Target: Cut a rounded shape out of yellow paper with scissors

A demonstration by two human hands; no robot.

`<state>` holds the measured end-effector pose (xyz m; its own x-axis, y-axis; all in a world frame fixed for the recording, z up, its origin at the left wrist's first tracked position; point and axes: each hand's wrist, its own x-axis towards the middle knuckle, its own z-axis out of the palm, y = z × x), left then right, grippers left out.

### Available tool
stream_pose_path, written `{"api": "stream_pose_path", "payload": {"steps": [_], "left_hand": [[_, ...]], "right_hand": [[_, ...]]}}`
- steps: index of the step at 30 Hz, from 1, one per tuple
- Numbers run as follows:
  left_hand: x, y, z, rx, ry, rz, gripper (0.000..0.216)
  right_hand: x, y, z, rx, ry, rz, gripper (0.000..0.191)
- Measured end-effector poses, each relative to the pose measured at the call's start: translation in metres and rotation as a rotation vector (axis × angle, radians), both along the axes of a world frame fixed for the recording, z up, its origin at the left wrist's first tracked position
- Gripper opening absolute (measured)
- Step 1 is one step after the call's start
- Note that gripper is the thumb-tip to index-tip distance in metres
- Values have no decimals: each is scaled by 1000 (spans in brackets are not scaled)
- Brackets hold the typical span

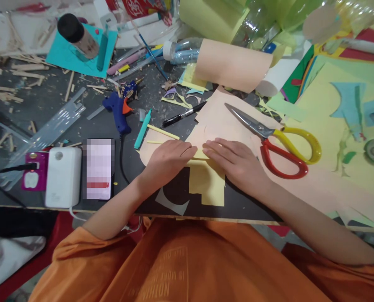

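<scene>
My left hand [168, 158] and my right hand [234, 161] lie side by side near the front edge of the dark table [64, 105]. Both press flat, fingers stretched out, on a yellow paper cutout [207, 184] that rests partly on a peach paper sheet [224, 121]. The fingertips of the two hands almost meet over the yellow paper's upper edge. Scissors with one yellow and one red handle [281, 144] lie just right of my right hand on the peach sheet.
A black marker [182, 115], a teal pen [142, 129], a blue glue gun [118, 110], a white power bank [63, 177] and a phone [99, 169] lie to the left. Rolled peach paper [234, 63], plastic bottles and coloured sheets crowd the back and right.
</scene>
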<state>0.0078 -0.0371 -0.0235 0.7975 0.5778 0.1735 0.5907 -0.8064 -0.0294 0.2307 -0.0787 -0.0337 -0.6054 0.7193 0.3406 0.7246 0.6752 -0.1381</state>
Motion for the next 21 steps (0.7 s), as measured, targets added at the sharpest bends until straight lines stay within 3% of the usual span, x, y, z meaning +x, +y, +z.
{"api": "stream_pose_path", "payload": {"steps": [9,12,17,21], "left_hand": [[-7,-48,22,-57,16,187,44],[-2,-66,16,-139,3,117,50],[5,-72,-2,-126,48,206,55],[4,-72,-6,-154,67,210,58]], "right_hand": [[-7,-7,-4,1,-72,-24,34],[-11,-7,-5,15,-71,-40,33],[-11,-10,-7,7,-68,-36,33],[-9,-13,-6,-37,-86,0,34]]}}
